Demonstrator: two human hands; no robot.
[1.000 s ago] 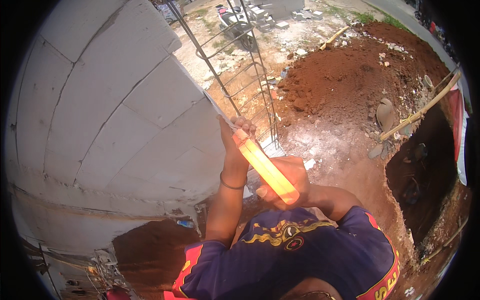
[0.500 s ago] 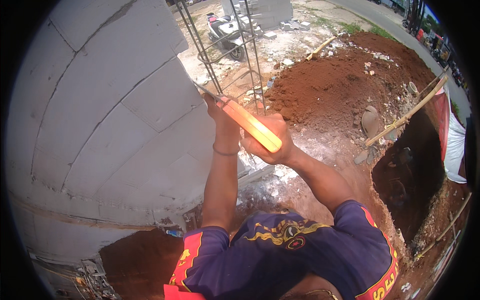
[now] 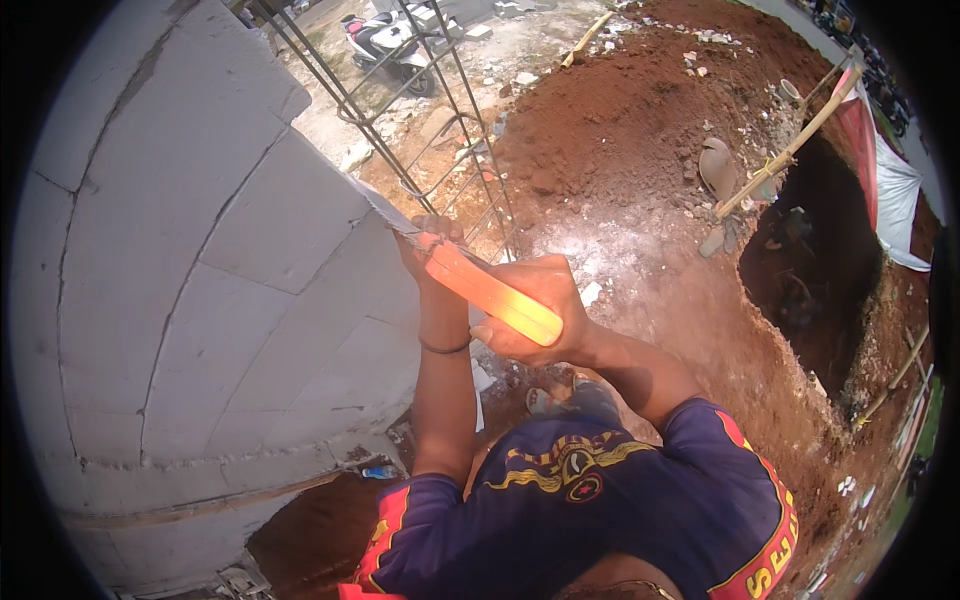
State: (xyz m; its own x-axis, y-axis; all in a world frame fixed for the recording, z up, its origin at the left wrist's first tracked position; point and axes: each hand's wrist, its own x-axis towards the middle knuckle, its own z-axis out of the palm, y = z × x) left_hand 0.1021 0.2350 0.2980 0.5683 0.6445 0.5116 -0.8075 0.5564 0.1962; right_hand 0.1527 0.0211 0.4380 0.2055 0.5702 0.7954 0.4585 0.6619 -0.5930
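Note:
My right hand (image 3: 545,300) is closed around the orange handle of a hand saw (image 3: 490,290). The saw's thin metal blade (image 3: 385,208) runs up and left from the handle, along the end edge of a grey block wall (image 3: 280,215). My left hand (image 3: 425,265) is at that wall end, just under the joint of blade and handle. Its bent fingers show only in part beyond the saw, and what they grip is hidden.
Upright steel rebar (image 3: 385,150) with ties stands just beyond the wall end. A red soil mound (image 3: 620,120) lies behind it. At the right, a deep pit (image 3: 810,250) opens beside a bamboo pole (image 3: 790,150). A white scooter (image 3: 390,50) is parked farther back.
The view has shifted, so the wall end and rebar appear farther left and more of the saw blade shows. My right hand still grips the saw; both hands appear slightly lower.

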